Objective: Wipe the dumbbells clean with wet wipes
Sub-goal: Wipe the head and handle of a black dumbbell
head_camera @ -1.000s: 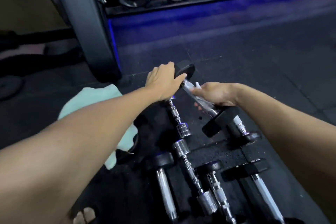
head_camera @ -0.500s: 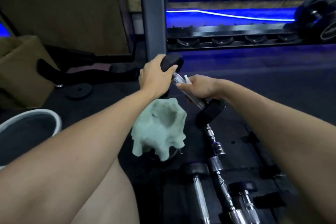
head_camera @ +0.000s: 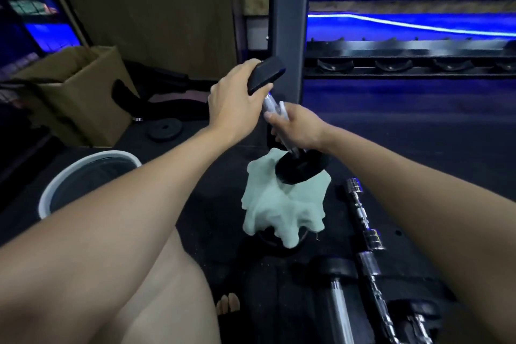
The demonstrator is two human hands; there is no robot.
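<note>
At frame centre we hold a dumbbell (head_camera: 282,120) tilted in the air, its lower head just above a pale green cloth (head_camera: 282,212) draped over something on the black floor (head_camera: 418,131). Our left hand (head_camera: 234,106) has its grip curled over the upper black head; our right hand (head_camera: 300,128) has its grip clamped round the chrome handle with a white wet wipe (head_camera: 282,110) pinched against it. To do this well, we judge, the left hand should steady the head while the right slides and twists the wipe along the full handle. More dumbbells (head_camera: 368,248) lie lower right. A white bucket (head_camera: 83,173) sits left, a cardboard box (head_camera: 75,98) upper left, a rack (head_camera: 405,61) under blue light upper right.
</note>
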